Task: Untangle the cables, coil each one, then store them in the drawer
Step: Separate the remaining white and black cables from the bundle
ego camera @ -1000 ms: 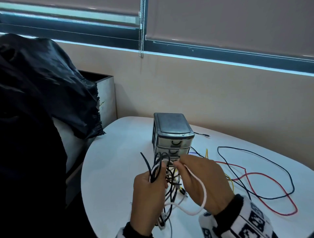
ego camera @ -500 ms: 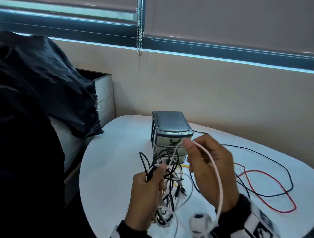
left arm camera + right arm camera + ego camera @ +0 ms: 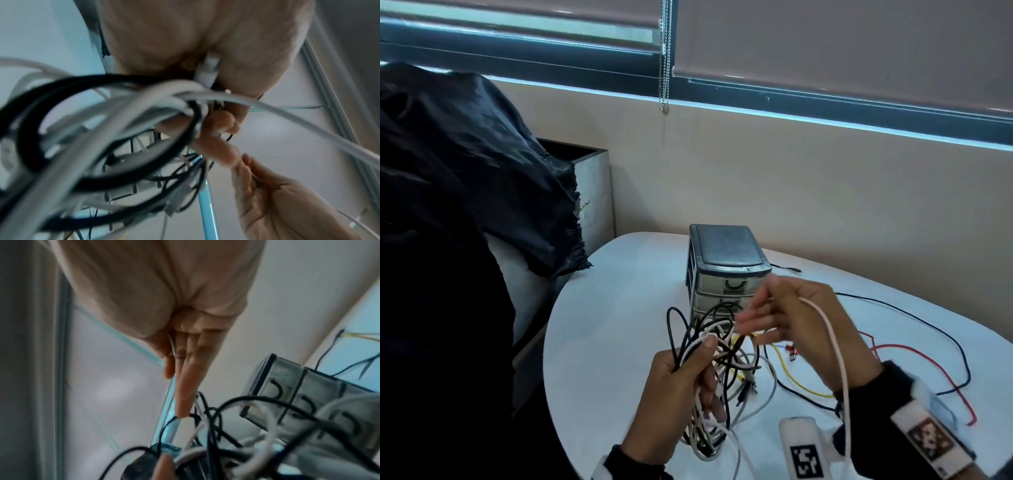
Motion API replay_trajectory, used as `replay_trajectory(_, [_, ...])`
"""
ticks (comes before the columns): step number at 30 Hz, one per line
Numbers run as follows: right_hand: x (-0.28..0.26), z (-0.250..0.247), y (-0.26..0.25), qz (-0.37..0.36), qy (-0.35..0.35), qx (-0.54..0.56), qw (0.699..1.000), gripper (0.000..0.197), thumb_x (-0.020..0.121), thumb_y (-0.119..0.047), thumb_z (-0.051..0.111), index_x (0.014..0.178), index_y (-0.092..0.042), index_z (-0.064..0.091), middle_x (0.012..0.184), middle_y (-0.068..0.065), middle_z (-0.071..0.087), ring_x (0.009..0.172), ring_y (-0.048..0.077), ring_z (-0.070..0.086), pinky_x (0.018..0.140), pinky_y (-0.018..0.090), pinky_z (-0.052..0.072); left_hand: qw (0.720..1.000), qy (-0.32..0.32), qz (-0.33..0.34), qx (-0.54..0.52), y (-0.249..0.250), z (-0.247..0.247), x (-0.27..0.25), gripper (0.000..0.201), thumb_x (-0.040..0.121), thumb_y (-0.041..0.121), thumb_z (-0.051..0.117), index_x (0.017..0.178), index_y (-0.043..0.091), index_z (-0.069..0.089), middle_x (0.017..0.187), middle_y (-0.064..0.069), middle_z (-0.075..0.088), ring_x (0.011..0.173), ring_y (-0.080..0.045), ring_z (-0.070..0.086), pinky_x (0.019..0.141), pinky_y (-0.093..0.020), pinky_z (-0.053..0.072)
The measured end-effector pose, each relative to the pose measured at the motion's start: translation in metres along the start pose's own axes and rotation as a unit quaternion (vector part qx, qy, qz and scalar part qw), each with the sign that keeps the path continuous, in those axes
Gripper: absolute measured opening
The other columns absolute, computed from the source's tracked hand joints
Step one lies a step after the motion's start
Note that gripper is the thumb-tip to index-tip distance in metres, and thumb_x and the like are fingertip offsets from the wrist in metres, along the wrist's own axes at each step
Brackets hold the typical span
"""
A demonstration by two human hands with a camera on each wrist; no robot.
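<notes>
My left hand grips a tangled bundle of black and white cables above the white table; the left wrist view shows that bundle blurred and close. My right hand is raised in front of the small grey drawer unit, fingers stretched toward the bundle. It pinches a white cable between thumb and forefinger, and the cable trails down past the wrist. All the drawers are closed. Red, dark and yellow cables lie loose on the right of the table.
A black plastic bag bulks at the left, over a grey box. A beige wall and window blinds with a bead chain stand behind the table. The table's curved edge runs close to my left arm.
My right hand lifted the white cable up out of the bundle to drawer height, then stretched its fingers back toward the bundle. The left hand kept its grip on the bundle.
</notes>
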State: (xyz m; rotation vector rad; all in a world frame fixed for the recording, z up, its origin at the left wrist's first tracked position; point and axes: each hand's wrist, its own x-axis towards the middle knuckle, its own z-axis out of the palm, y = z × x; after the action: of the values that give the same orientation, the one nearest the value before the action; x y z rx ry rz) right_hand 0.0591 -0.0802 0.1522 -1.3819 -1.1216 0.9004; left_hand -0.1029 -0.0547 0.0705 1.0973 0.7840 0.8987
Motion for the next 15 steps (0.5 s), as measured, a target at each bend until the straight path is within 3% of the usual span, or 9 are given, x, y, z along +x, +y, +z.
replay_trajectory(2, [0.002, -0.003, -0.008, -0.039, 0.041, 0.036, 0.998, 0.041, 0.104, -0.028, 0.036, 0.075, -0.006, 0.055, 0.084, 0.018, 0.075, 0.079, 0.028, 0.075, 0.054, 0.027, 0.057, 0.999, -0.032, 0.002, -0.012, -0.001, -0.003, 0.001, 0.052, 0.082, 0.042, 0.074, 0.052, 0.005, 0.053, 0.05, -0.016, 0.048, 0.039, -0.027, 0.055, 0.051, -0.029, 0.038])
replay_trajectory(4, [0.004, -0.005, -0.01, -0.122, 0.081, 0.017, 0.989, 0.042, 0.105, -0.03, 0.036, 0.071, -0.009, 0.05, 0.093, 0.012, 0.076, 0.093, 0.021, 0.073, 0.067, 0.032, 0.058, 0.998, -0.045, 0.003, -0.036, 0.001, -0.005, 0.002, 0.047, 0.083, 0.041, 0.07, 0.055, 0.008, 0.053, 0.066, -0.02, 0.063, 0.036, -0.026, 0.054, 0.046, -0.026, 0.042])
replay_trajectory(6, [0.004, -0.007, -0.01, -0.214, 0.11, -0.022, 0.971, 0.042, 0.105, -0.029, 0.037, 0.07, -0.009, 0.048, 0.106, 0.003, 0.075, 0.112, 0.012, 0.066, 0.085, 0.036, 0.055, 0.999, -0.026, 0.006, -0.04, 0.003, -0.004, 0.003, 0.043, 0.085, 0.041, 0.058, 0.057, 0.01, 0.05, 0.083, -0.018, 0.073, 0.032, -0.024, 0.05, 0.041, -0.025, 0.042])
replay_trajectory(8, [0.006, -0.01, -0.013, -0.275, 0.123, -0.031, 0.953, 0.04, 0.106, -0.023, 0.035, 0.071, -0.007, 0.048, 0.112, -0.005, 0.073, 0.122, 0.009, 0.06, 0.092, 0.032, 0.051, 0.999, 0.019, 0.006, -0.035, 0.001, -0.003, 0.004, 0.043, 0.091, 0.038, 0.054, 0.062, 0.007, 0.045, 0.088, -0.016, 0.076, 0.028, -0.021, 0.043, 0.041, -0.024, 0.039])
replay_trajectory(11, [0.011, -0.024, -0.029, -0.318, 0.156, -0.007, 0.935, 0.038, 0.104, -0.027, 0.032, 0.074, -0.01, 0.049, 0.113, -0.01, 0.072, 0.12, 0.014, 0.062, 0.088, 0.03, 0.055, 0.991, 0.126, -0.005, -0.05, -0.007, -0.012, 0.011, 0.045, 0.1, 0.033, 0.051, 0.062, 0.008, 0.046, 0.076, -0.013, 0.073, 0.027, -0.02, 0.037, 0.037, -0.022, 0.033])
replay_trajectory(15, [0.023, -0.063, -0.055, -0.309, 0.205, 0.057, 0.927, 0.04, 0.106, -0.033, 0.029, 0.074, -0.019, 0.049, 0.102, -0.001, 0.074, 0.105, 0.022, 0.07, 0.073, 0.033, 0.058, 0.965, 0.242, 0.001, -0.101, -0.007, -0.032, 0.022, 0.043, 0.102, 0.036, 0.051, 0.067, 0.011, 0.049, 0.061, -0.007, 0.055, 0.032, -0.017, 0.038, 0.035, -0.019, 0.029])
